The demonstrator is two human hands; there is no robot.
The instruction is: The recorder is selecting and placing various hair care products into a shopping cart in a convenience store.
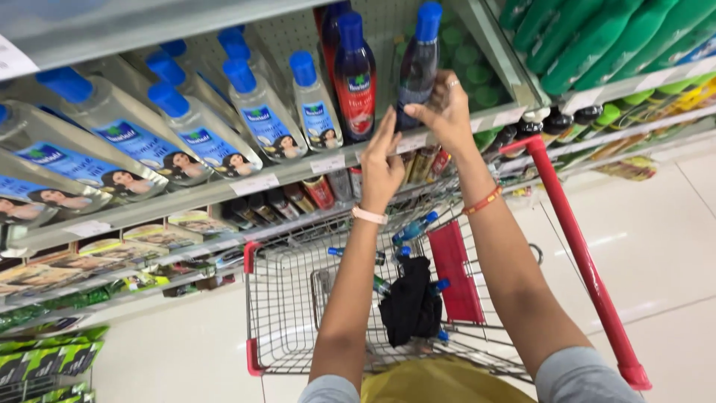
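Note:
My right hand (446, 112) grips the lower body of a dark bottle with a blue cap (418, 63) that stands on a grey shop shelf (298, 168). My left hand (382, 166) is raised just left of it with fingers straight and apart, fingertips near the shelf edge and the bottle's base, holding nothing. A second dark bottle with a red label and blue cap (355, 78) stands just to the left. Several clear bottles with blue caps and blue labels (261, 116) fill the shelf further left.
A wire shopping trolley with red trim (287, 298) stands below my arms; it holds a black cloth bag (409, 306) and several small blue-capped bottles. Its red handle bar (578, 254) runs at right. Green bottles (597, 45) fill the upper right shelf. White tiled floor (656, 246) lies right.

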